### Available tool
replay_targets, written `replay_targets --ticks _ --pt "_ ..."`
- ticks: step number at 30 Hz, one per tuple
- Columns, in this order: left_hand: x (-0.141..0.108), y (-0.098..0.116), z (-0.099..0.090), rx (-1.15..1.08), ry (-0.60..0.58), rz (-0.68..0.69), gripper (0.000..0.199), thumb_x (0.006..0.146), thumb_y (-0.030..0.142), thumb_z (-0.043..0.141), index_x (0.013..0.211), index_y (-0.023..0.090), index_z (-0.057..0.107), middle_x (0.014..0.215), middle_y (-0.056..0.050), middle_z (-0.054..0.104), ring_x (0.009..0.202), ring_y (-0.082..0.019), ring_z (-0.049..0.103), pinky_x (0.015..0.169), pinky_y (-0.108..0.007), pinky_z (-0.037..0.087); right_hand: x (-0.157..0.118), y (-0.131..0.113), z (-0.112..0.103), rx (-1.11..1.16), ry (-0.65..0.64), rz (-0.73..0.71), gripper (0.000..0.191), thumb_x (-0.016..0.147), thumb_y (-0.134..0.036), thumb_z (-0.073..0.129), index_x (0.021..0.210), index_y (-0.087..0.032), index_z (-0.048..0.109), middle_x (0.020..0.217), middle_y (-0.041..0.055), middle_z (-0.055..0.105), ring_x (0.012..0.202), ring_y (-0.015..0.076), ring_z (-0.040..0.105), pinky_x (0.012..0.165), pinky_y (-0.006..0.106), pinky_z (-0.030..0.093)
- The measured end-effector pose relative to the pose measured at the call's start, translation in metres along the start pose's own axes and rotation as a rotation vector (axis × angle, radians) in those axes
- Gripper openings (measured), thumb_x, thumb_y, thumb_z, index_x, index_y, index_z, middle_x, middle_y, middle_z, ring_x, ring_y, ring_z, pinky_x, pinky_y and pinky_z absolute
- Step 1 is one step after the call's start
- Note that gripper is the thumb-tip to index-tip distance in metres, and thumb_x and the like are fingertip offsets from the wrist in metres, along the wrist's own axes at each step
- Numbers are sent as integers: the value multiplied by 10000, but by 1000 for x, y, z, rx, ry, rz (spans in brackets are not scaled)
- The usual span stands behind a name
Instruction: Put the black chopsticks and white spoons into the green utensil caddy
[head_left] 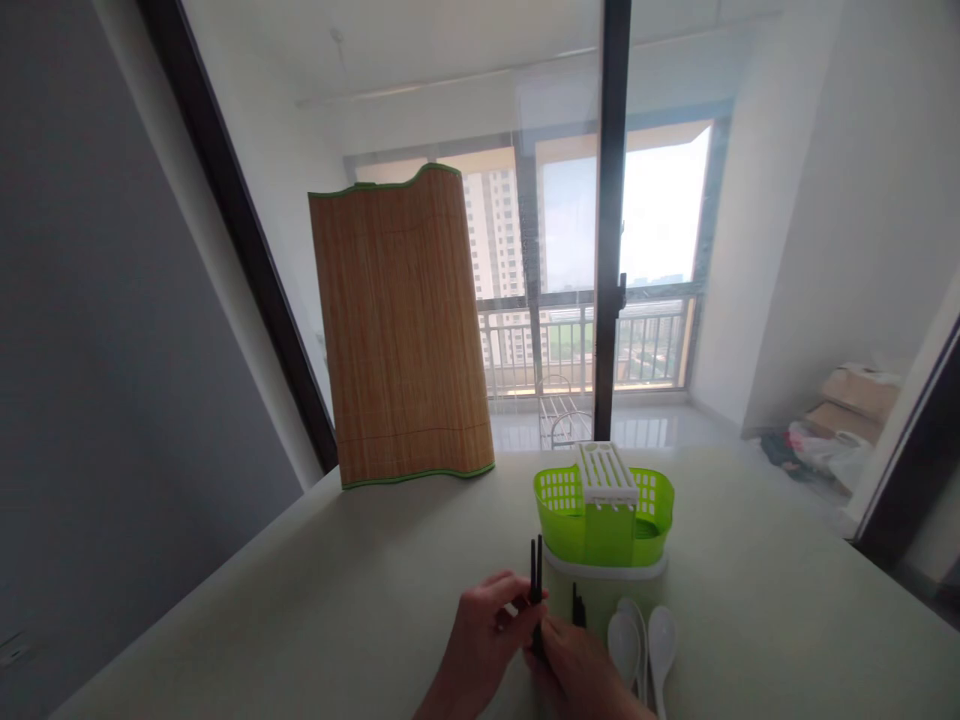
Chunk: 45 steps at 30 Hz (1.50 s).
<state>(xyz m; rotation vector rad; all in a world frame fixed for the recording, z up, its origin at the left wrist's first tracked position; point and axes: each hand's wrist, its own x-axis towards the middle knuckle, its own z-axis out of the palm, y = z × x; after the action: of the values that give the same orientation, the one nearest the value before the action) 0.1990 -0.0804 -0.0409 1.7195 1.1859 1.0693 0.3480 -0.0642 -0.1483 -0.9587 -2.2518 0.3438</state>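
Slim black chopsticks [539,560], straight, two ends pointing up, pinched in left hand [486,632], right hand [579,660] closed round lower part, hands together, near green basket [559,528], white spoons [661,642] on surface [360,610]

Body in view = 2 hands + a bit of arm, all bare. L hand [491,625]: slim fingers, rounded knuckles, thumb visible; bare thru the wrist & up L forearm [448,694], which gets cut off at btm edge. R hand [576,655]: also bare, smooth rounded back, most fingertips hidden; R wrist [621,704] bare to btm edge. Nails/fine marks too small to tell.
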Motion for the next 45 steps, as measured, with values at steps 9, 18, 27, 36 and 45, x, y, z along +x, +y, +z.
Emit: replay_targets --ticks 9,18,27,36,45 --pt "76 71 -50 32 509 312 253 763 381 699 890 166 742 839 -28 727 718 -127 647 683 -248 552 -2 3 -36 -209 53 19 183 913 -140 431 955 -234 582 864 33 638 828 218 596 736 338 429" --pt "180 42 15 327 214 128 168 806 304 662 885 182 744 814 -47 744 735 -158 683 662 -261 525 -2 16 -27 -344 109 -58 158 866 -106 470 859 -230 567 765 6 627 749 196 577 711 313 387" --pt "198 10 44 365 88 118 169 848 263 629 920 151 732 822 -53 739 628 -129 668 588 -245 526 0 20 -28 -364 74 -13 150 851 -109 503 832 -232 586 757 8 651 744 209 597 727 337 423" --pt "112 5 25 472 336 196 265 897 275 492 1124 232 620 1100 -44 652 842 -164 606 760 -304 481 1 21 -41 -96 185 145 226 878 -137 463 982 -250 627 866 47 699 794 226 639 704 329 467" --pt "-33 -50 59 638 -94 -168 238 788 334 605 1016 271 639 1005 -20 649 951 -205 607 796 -302 446 -2 32 -47 98 368 347 266 932 -315 421 1061 -220 633 712 21 667 627 193 613 590 293 425"
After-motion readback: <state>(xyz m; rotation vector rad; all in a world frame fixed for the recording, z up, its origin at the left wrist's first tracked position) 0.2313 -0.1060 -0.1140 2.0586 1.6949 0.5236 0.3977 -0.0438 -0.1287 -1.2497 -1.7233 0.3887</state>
